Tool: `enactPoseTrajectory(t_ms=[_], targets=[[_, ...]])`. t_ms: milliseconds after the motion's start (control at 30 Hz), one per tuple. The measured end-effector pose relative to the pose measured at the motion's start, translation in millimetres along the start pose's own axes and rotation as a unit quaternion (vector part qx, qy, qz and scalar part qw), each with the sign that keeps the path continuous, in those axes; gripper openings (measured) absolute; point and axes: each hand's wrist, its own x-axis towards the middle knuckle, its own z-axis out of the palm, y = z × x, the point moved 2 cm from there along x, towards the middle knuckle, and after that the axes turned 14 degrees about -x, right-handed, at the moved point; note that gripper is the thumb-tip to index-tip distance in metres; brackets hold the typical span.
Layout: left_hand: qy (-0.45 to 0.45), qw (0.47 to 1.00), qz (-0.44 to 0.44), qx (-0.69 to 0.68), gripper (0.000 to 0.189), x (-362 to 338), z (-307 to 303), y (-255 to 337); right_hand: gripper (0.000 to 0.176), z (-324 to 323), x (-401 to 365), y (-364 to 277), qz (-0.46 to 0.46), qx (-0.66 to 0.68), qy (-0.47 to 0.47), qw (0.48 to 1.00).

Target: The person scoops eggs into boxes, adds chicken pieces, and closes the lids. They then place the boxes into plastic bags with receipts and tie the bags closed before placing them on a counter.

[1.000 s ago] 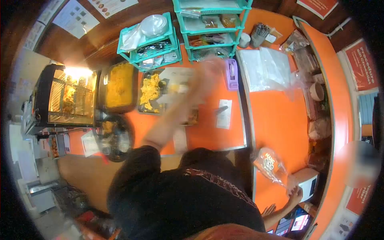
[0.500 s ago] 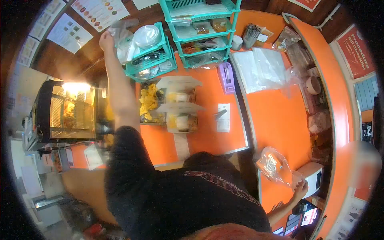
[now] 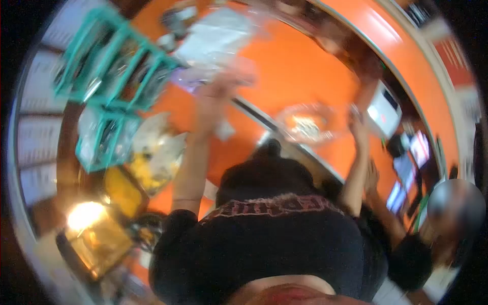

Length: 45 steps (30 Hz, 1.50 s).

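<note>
My left hand [image 3: 217,90] is raised over the counter by the purple tape dispenser [image 3: 187,80], its fingers closed on a smeared piece of clear plastic [image 3: 239,73] that looks like a bag. On the right, my right hand [image 3: 357,122] grips the edge of a clear printed plastic bag [image 3: 307,126], which lies on the orange counter. Motion blur hides the finger details of both hands. Beside my left forearm stand open takeout boxes [image 3: 157,152] with yellow food, also blurred.
Teal racks [image 3: 119,61] hold packets at the left. White plastic bags [image 3: 213,35] lie at the back. A white machine [image 3: 384,109] stands near my right hand. A co-worker's hand [image 3: 372,178] is close to my right forearm. A lit food warmer [image 3: 96,239] is lower left.
My left hand has moved from the teal rack at the far left to over the counter, bringing clear plastic along. The view has turned right. My right hand still holds the printed bag.
</note>
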Motion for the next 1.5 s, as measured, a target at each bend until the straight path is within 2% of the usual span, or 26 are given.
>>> enactPoseTrajectory(t_ms=[33,67,100,167,200,267,300,333,433,500,533,567,633,733,833,867,933,1033,1100,1133,1233,1333,1433,1500], targets=[[-0.145,0.979,0.048,0.134,0.024,4.7,43.6,-54.8,0.027,4.6,7.9,-1.6,0.024,-0.017,-0.030,0.999],[-0.183,0.981,-0.042,0.044,0.022,-0.1,93.2,-99.3,0.025,9.5,0.4,-27.1,0.024,0.002,-0.029,0.999],[-0.257,0.956,-0.060,0.124,0.022,-6.0,127.5,-156.8,0.024,11.0,-4.6,-39.8,0.029,0.011,-0.028,0.999],[-0.359,0.871,0.157,0.296,0.017,-10.6,190.0,-227.1,0.023,10.6,-8.1,-53.8,0.004,0.018,-0.038,0.999],[-0.395,0.850,0.060,0.343,0.018,-11.9,212.5,-273.4,0.023,10.1,-12.5,-55.7,-0.018,0.013,-0.052,0.998],[-0.452,0.768,-0.142,0.430,0.020,-10.2,239.2,-341.8,0.023,9.0,-16.8,-59.8,-0.049,0.010,-0.094,0.994],[-0.479,0.750,-0.140,0.435,0.020,-13.1,241.6,-343.0,0.023,10.5,-21.8,-60.8,-0.059,0.009,-0.121,0.991],[-0.505,0.731,-0.139,0.437,0.020,-18.3,242.0,-335.5,0.023,7.8,-27.8,-60.3,-0.069,0.009,-0.149,0.986],[-0.579,0.670,-0.130,0.446,0.019,-20.8,231.7,-290.2,0.023,-38.2,-26.8,-56.9,-0.004,0.015,-0.098,0.995],[-0.544,0.732,-0.242,0.330,0.020,3.7,222.1,-185.2,0.019,-64.8,-22.7,-32.9,-0.047,0.021,-0.090,0.995],[-0.479,0.799,-0.175,0.320,0.021,-1.8,195.8,-179.0,0.017,-74.0,-20.9,-23.9,-0.069,0.024,-0.084,0.994],[-0.407,0.855,-0.108,0.304,0.023,-9.9,169.5,-172.0,0.017,-78.9,-25.3,-16.8,-0.020,0.052,-0.102,0.993],[-0.392,0.791,-0.046,0.468,0.032,-13.1,142.9,-131.0,0.018,-88.3,-34.2,-8.5,0.080,0.103,-0.138,0.982],[-0.401,0.706,0.012,0.584,0.031,-19.4,105.7,-127.6,0.018,-77.5,-34.1,7.6,0.092,0.103,-0.195,0.971],[-0.271,0.821,-0.024,0.501,0.023,-2.4,83.3,-111.6,0.017,-83.2,-38.3,-14.5,0.089,0.175,-0.161,0.967],[-0.250,0.837,-0.028,0.486,0.022,0.7,86.5,-101.2,0.016,-84.6,-40.7,-27.9,0.043,0.168,-0.140,0.975],[-0.208,0.866,-0.029,0.454,0.020,23.7,108.7,-64.5,0.017,-81.1,-41.0,-53.2,0.040,0.154,-0.138,0.978],[-0.316,0.748,-0.016,0.584,0.020,42.6,104.6,-56.2,0.020,-75.8,-32.6,-64.1,0.021,0.062,-0.136,0.989],[-0.320,0.794,0.024,0.516,0.021,52.7,118.6,-25.8,0.020,-88.2,-27.2,-87.2,0.011,0.044,-0.145,0.988],[-0.321,0.815,0.044,0.480,0.022,58.7,126.1,-13.3,0.020,-92.5,-23.7,-89.3,-0.026,0.027,-0.163,0.986],[-0.318,0.743,0.120,0.577,0.021,69.8,142.7,-4.3,0.020,-85.6,-20.9,-94.0,-0.120,-0.069,-0.136,0.981],[-0.362,0.772,0.134,0.506,0.018,79.2,150.2,-9.0,0.019,-89.1,-26.0,-103.8,-0.136,-0.119,-0.155,0.971],[-0.330,0.788,0.020,0.519,0.016,87.5,150.1,-11.2,0.023,-87.3,-23.9,-104.5,-0.118,-0.073,-0.110,0.984],[-0.366,0.804,-0.037,0.467,0.018,89.9,164.7,-28.6,0.027,-65.5,-33.6,-121.6,-0.159,-0.054,-0.222,0.960]])
